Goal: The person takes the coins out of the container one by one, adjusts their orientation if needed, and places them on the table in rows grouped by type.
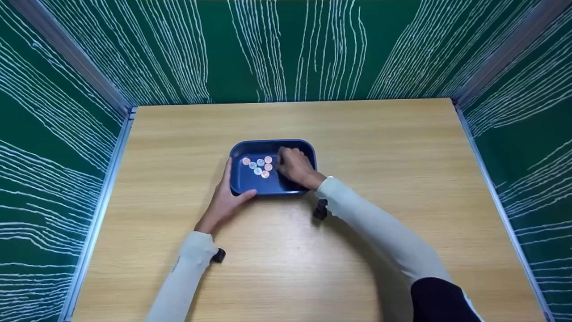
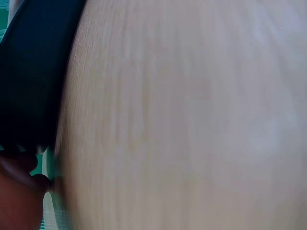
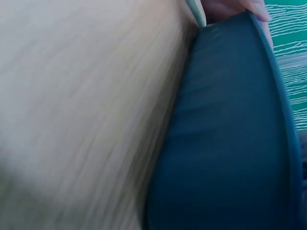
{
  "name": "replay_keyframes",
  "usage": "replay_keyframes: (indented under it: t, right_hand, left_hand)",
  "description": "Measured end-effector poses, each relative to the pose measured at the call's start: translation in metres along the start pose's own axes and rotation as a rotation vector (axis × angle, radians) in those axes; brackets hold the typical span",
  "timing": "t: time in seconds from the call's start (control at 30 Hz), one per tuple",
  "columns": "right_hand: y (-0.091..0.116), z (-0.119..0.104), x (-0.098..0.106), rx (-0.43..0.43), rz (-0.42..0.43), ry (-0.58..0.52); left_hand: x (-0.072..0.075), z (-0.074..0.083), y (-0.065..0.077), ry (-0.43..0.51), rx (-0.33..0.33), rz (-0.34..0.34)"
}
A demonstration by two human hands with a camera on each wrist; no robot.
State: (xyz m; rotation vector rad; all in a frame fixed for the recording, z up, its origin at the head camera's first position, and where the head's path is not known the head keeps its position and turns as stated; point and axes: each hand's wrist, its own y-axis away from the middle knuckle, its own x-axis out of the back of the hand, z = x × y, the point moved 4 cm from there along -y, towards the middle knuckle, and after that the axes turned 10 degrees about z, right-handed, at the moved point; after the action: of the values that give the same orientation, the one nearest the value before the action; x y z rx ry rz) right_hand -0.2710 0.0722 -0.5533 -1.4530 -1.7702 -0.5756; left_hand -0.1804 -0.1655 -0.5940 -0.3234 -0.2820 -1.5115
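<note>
The left hand grips the tray's near-left corner, likely for steadiness; the right hand curls its fingers beside coins, any hold hidden.

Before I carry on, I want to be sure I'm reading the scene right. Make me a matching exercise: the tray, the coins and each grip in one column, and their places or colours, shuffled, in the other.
Things:
1. tray
2. coins
3. left grip
4. right grip

Places and colours:
A. over the tray floor, to the right of the coins
B. at the tray's near left corner
C. dark blue, resting on the wooden table
D. copper and silver coloured, clustered on the tray floor

Right pairs: 1-C, 2-D, 3-B, 4-A.
</note>
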Motion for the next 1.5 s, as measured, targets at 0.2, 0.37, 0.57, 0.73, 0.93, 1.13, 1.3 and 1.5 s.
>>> replay_keyframes:
  t: [0.2,0.37,0.57,0.73,0.93,1.13,1.3,1.5]
  right_hand:
    - [0.006,0.000,0.017,0.050,0.035,-0.137]
    - [0.012,-0.004,0.034,0.077,0.036,-0.191]
    - [0.024,-0.003,0.049,0.027,-0.017,-0.271]
    - [0.036,0.004,0.060,-0.003,-0.043,-0.326]
    - [0.047,0.013,0.080,-0.008,-0.052,-0.378]
    - [0.059,0.026,0.095,-0.073,-0.046,-0.395]
    - [0.071,0.040,0.102,-0.130,-0.017,-0.402]
    - [0.087,0.065,0.102,-0.217,0.010,-0.419]
  left_hand:
    - [-0.001,0.000,0.000,0.006,0.006,-0.004]
    - [-0.001,-0.002,-0.001,0.015,0.009,-0.007]
    - [-0.001,-0.003,0.000,0.004,0.010,-0.008]
    - [-0.001,-0.003,-0.001,-0.016,-0.004,-0.008]
    - [-0.002,-0.002,-0.001,-0.015,0.000,-0.014]
    - [-0.001,-0.001,-0.001,-0.024,0.001,-0.017]
    - [0.000,0.000,-0.001,-0.016,0.010,-0.015]
    - [-0.001,0.000,0.000,-0.016,0.009,-0.016]
